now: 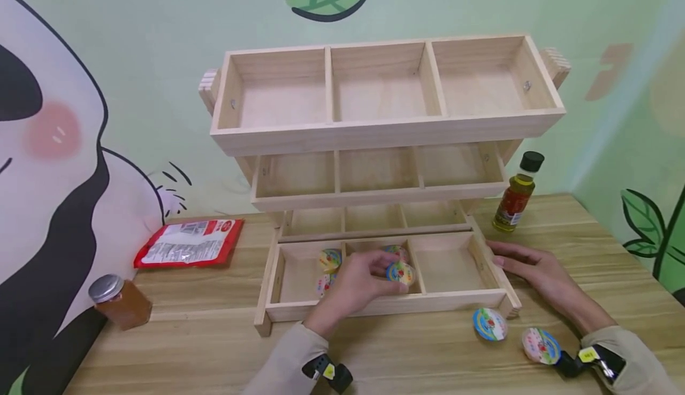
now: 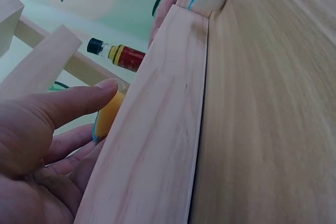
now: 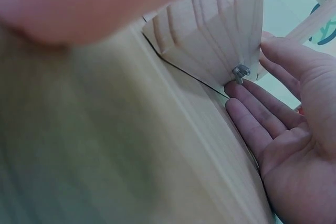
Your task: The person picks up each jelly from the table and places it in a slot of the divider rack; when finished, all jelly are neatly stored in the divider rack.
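Note:
My left hand (image 1: 353,282) pinches a small sealed jelly cup (image 1: 401,273) between thumb and fingers, over the middle compartment of the wooden rack's lowest tray (image 1: 385,304). In the left wrist view the cup's yellow-orange side (image 2: 108,115) shows behind the tray's front wall. Another jelly cup (image 1: 397,251) lies in that compartment, partly covered by the hand. Two more, one yellow (image 1: 330,259) and one pinkish (image 1: 323,284), sit in the left compartment. At the rack's right end my right hand (image 1: 540,270) has its fingers extended against the wood, near a metal wing fastener (image 3: 240,72).
Two jelly cups lie on the table, one near the rack's front right corner (image 1: 489,324), another by the right wrist (image 1: 541,345). An oil bottle (image 1: 515,198) stands behind the right hand. At left are a red-and-white packet (image 1: 187,242) and a jar (image 1: 123,304). Tiered trays (image 1: 385,136) overhang the lowest one.

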Demonstrator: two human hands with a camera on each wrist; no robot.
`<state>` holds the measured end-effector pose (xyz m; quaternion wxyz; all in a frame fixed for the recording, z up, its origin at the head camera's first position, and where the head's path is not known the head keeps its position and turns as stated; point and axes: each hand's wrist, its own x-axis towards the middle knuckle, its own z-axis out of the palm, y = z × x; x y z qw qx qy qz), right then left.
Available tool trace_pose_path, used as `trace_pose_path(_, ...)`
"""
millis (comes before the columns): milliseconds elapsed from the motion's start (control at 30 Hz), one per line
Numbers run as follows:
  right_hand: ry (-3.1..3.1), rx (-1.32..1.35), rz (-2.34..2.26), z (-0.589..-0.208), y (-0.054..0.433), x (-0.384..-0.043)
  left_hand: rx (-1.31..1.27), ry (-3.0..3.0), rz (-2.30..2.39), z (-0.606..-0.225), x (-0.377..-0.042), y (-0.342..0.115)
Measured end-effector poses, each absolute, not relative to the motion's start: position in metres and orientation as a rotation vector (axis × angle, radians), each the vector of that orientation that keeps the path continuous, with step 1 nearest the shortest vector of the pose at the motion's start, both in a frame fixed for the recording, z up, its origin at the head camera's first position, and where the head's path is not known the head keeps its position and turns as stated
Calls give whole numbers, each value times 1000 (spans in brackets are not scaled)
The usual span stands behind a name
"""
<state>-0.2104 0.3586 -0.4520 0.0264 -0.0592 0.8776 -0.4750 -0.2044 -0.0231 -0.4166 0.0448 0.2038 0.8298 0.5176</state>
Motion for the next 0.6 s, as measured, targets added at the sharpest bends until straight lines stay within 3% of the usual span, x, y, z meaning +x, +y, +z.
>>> trace_pose_path(600, 2684, -179, -1479, -452, 358, -211, 593, 2571, 1490, -419, -204, -22)
